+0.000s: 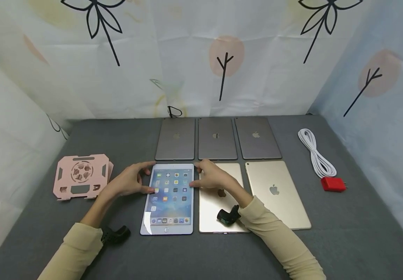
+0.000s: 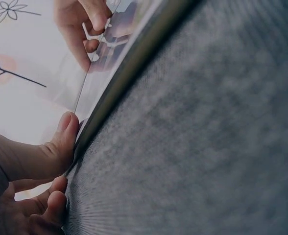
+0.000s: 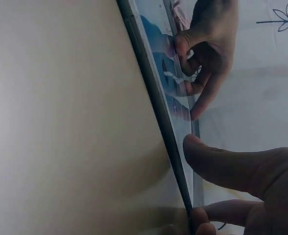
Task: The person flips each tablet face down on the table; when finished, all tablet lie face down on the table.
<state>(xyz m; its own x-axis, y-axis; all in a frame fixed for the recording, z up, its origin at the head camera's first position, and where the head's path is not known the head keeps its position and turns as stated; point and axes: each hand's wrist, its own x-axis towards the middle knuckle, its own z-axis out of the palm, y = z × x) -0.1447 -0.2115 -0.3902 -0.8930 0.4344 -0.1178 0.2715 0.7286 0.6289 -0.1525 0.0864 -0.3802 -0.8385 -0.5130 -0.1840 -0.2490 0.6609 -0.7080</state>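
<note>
A white tablet [image 1: 171, 206] with a lit screen of app icons lies face up between the two hands, in line with the gold tablets. My left hand [image 1: 128, 179] holds its left side, thumb on the side edge and a finger by the top corner. On the opposite side, my right hand [image 1: 215, 175] grips the edge near the top right corner, above a gold tablet [image 1: 218, 217] that it partly covers. Both wrist views show thumbs at the rim of the tablet [image 3: 156, 95] with fingers bent lower down. Whether its far edge is raised I cannot tell.
Three grey tablets [image 1: 217, 138] lie face down in a row behind. Another gold tablet [image 1: 281, 206] is at the right. A pink stand-like plate [image 1: 98, 171] sits at the left. A coiled white cable [image 1: 314, 151] and a red plug adapter [image 1: 333, 184] lie far right.
</note>
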